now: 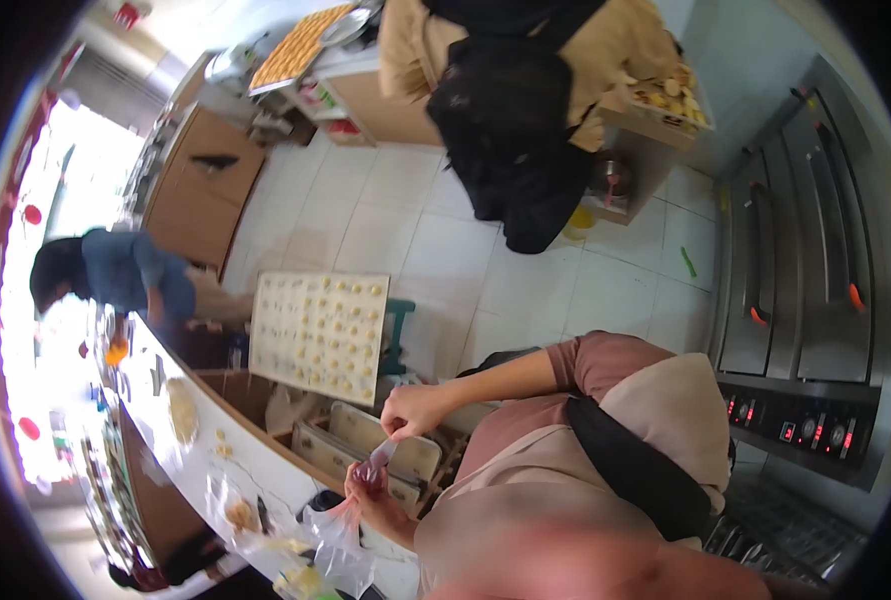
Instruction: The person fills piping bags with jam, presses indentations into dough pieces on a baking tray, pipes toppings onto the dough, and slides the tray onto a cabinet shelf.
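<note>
Red bag point(370, 474) being held near the white worktop point(197, 482)

The right hand point(412, 411) is pinching its pale end, fingers nearly together; the left hand point(379, 511) is holding the red part, fingers half-curled around it. Doing this well is calling for a taut end and gentle left-hand support, hard squeezing risking a split

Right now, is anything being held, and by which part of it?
Yes: a shiny dark-red bundle. The left hand holds it around the body; the right hand grips its pale, narrow end.
</note>
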The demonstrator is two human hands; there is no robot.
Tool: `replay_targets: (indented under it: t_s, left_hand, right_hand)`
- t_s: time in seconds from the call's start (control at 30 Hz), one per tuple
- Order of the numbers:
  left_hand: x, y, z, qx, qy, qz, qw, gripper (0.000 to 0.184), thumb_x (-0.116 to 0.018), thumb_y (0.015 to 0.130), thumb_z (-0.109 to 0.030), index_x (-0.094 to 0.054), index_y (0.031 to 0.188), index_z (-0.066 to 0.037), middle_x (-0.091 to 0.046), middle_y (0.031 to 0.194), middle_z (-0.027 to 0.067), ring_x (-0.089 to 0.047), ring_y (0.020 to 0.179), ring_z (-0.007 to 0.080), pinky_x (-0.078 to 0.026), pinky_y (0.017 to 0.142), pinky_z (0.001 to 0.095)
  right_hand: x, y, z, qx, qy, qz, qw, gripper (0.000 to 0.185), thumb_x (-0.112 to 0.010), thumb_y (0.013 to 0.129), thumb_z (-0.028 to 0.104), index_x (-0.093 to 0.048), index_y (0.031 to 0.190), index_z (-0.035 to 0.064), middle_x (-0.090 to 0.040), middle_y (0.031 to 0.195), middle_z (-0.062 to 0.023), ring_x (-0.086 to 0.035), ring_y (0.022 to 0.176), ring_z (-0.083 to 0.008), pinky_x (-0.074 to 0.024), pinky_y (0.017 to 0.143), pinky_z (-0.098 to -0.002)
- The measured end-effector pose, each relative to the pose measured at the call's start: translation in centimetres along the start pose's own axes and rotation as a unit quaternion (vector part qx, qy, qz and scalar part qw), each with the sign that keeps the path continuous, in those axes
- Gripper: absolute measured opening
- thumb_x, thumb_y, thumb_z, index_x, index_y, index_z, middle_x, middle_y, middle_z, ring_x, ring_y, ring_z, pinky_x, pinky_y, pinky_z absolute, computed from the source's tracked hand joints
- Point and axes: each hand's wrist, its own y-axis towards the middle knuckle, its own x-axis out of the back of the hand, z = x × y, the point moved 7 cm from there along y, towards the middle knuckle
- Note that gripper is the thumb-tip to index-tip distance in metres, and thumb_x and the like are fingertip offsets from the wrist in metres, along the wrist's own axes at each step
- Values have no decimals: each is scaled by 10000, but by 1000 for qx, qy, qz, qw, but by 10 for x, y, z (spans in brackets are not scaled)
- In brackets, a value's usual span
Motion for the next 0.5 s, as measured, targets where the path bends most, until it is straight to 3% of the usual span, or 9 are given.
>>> replay_targets:
  t_s: [0.13,0.27,0.3,0.43,0.5]
  left_hand:
    - [-78,-2,12,29,40,93,994,256,-514,773,-179,-463,943,5,-495,922,81,-520,781,166,-465,618,225]
    - [-116,-5,4,-29,43,66,996,228,-523,764,-147,-468,923,7,-495,926,89,-511,803,171,-454,606,229]
    - [-110,1,6,-35,29,53,998,230,-524,764,-146,-468,922,11,-495,939,99,-509,813,174,-450,601,228]
    - [-101,6,21,-90,-42,17,995,258,-495,771,-103,-442,966,58,-466,1022,162,-481,902,224,-472,628,227]
    - [-118,9,37,-101,-62,-16,993,260,-493,772,-100,-439,970,60,-464,1025,164,-479,907,227,-473,631,227]
  right_hand:
    - [72,-67,9,-31,2,-112,993,109,-555,616,148,-572,611,40,-554,573,-93,-533,549,-225,-405,509,-318]
    - [153,-129,6,-63,23,-187,980,118,-545,674,144,-559,630,35,-550,584,-66,-510,524,-145,-394,498,-269]
    - [171,-142,4,-52,42,-206,976,173,-553,673,195,-561,607,35,-554,579,-77,-512,513,-185,-395,510,-288]
    - [232,-196,-13,-83,72,-146,983,204,-547,696,219,-550,636,24,-535,597,-70,-504,556,-182,-396,538,-284]
    - [274,-236,-14,-4,-5,-143,990,195,-555,693,221,-545,682,26,-536,658,-72,-508,619,-179,-397,568,-281]
